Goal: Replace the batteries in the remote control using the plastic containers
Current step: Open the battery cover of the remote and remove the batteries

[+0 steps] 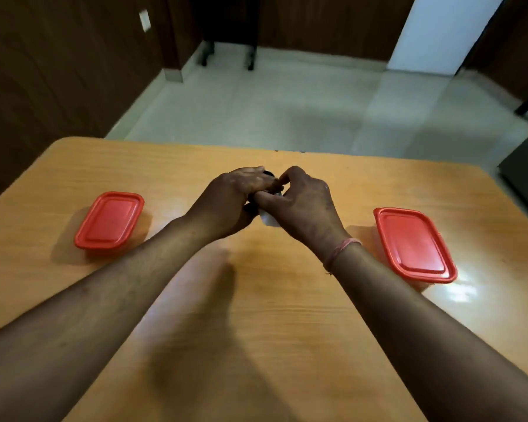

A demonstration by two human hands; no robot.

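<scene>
Both hands are meeting over the middle of the counter [256, 300], the left hand [226, 202] and right hand [302, 205] closing around the remote [269, 220], which is mostly hidden. Fingers are pinching at its far end. Two lidded containers, left [110, 220] and right [413, 243], are sitting unopened. Steadying the body while sliding the cover should be helping.

**Bare forearms and a wrist thread**

Both forearms are bare, with no sleeves in view. The left hand [226, 205] carries no ornament. The right hand [305, 208] has a thin pinkish-red thread [342, 248] wound around its wrist.
</scene>
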